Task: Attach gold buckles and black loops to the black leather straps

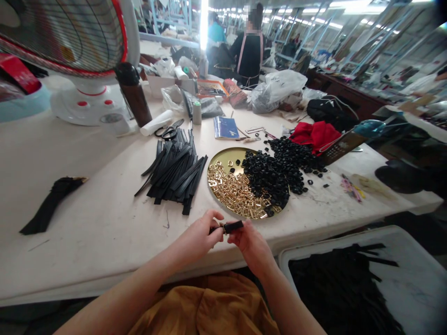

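Both hands meet at the near edge of the white table (87,223). My left hand (201,235) pinches one end of a short black strap (232,227), and my right hand (249,242) grips its other end. Just beyond them lies a round gold tray (228,157) with several gold buckles (233,190) and a heap of small black rings (275,174) spilling onto the table. A pile of black straps (176,172) lies left of the tray.
A white bin (415,279) of black straps stands at lower right. A bundle of black straps (52,202) lies far left. A fan (80,56), a dark bottle (134,95), scissors (169,131), a blue booklet (226,127), red cloth (314,134) and bags crowd the back. A person (249,53) works at a far bench.
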Available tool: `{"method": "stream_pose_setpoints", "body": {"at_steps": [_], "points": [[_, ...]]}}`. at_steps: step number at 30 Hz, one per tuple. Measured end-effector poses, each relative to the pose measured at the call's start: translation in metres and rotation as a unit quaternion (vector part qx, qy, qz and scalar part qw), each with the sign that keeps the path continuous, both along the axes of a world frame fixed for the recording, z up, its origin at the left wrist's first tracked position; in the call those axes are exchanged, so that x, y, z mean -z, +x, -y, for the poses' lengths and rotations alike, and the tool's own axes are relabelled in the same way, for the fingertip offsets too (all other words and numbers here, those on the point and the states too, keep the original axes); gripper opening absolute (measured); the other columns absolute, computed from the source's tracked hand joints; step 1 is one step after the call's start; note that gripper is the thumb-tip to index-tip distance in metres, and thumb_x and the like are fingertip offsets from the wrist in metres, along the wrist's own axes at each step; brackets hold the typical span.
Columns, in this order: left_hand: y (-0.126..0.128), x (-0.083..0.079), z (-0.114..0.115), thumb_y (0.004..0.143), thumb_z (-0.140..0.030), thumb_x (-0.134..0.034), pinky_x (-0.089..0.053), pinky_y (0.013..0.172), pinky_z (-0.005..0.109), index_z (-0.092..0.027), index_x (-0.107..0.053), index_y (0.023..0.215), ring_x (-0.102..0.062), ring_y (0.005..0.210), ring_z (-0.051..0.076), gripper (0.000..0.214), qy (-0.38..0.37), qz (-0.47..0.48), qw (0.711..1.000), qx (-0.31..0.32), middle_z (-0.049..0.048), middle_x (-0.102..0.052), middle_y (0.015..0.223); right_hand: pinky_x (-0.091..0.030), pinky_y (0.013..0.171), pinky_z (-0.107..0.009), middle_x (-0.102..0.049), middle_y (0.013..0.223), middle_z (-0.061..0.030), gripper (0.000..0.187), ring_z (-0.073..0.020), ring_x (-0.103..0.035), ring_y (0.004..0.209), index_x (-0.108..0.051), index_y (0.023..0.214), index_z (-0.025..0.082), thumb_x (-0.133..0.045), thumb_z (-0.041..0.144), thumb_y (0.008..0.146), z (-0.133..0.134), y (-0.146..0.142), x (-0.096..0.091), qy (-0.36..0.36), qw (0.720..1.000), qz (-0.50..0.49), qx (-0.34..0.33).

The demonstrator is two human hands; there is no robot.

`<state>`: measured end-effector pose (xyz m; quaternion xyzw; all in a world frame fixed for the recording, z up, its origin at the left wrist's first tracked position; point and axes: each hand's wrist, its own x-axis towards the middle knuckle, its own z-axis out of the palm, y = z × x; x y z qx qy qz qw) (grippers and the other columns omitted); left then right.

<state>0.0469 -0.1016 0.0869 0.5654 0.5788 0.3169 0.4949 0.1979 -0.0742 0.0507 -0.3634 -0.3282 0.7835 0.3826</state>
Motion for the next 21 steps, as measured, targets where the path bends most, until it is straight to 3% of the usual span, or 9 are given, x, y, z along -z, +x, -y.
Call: {"method": "stream_pose_setpoints", "body": {"at_steps": [5, 14, 17, 21], "points": [[-0.001, 0.002, 0.003, 0.079, -0.028, -0.047, -0.041, 0.051, 0.021, -0.019, -0.041, 0.091, -0.055, 0.053, 0.011, 0.016, -0.027, 0.022, 0.999, 0.000, -0.0027, -0.061, 0.067, -0.037, 0.052, -0.020, -0.056, 0.068, 0.0018, 0.030, -0.0074, -0.046, 0.054, -0.061, 0.081, 0.018, -0.072, 0.039, 0.063, 0.002, 0.000, -0.002, -0.071, 0.996, -0.026, -0.046], [-0.004, -0.002, 0.009, 0.075, -0.038, -0.052, -0.038, 0.056, 0.023, -0.017, -0.058, 0.079, -0.058, 0.068, 0.016, 0.022, -0.009, -0.143, 0.989, 0.030, 0.0022, -0.065, 0.075, -0.032, 0.052, -0.021, -0.047, 0.059, 0.0039, 0.031, -0.0078, -0.039, 0.052, -0.055, 0.071, 0.017, -0.071, 0.042, 0.064, 0.010, 0.009, 0.001, -0.114, 0.972, -0.047, -0.201], [-0.007, -0.002, 0.011, 0.074, -0.038, -0.052, -0.039, 0.057, 0.023, -0.017, -0.061, 0.079, -0.058, 0.069, 0.017, 0.023, -0.023, -0.152, 0.986, 0.058, 0.0020, -0.066, 0.076, -0.033, 0.053, -0.021, -0.046, 0.059, 0.0039, 0.029, -0.0082, -0.040, 0.055, -0.052, 0.066, 0.017, -0.069, 0.040, 0.066, 0.009, 0.012, 0.003, -0.084, 0.978, -0.031, -0.187], [-0.009, -0.004, 0.016, 0.074, -0.029, -0.052, -0.040, 0.063, 0.024, -0.019, -0.063, 0.085, -0.059, 0.074, 0.017, 0.019, -0.022, -0.134, 0.987, 0.087, 0.0004, -0.067, 0.082, -0.037, 0.060, -0.023, -0.051, 0.066, 0.0026, 0.030, -0.0096, -0.046, 0.060, -0.050, 0.071, 0.017, -0.064, 0.044, 0.070, 0.008, 0.010, 0.011, -0.010, 0.993, 0.042, -0.113]]}}
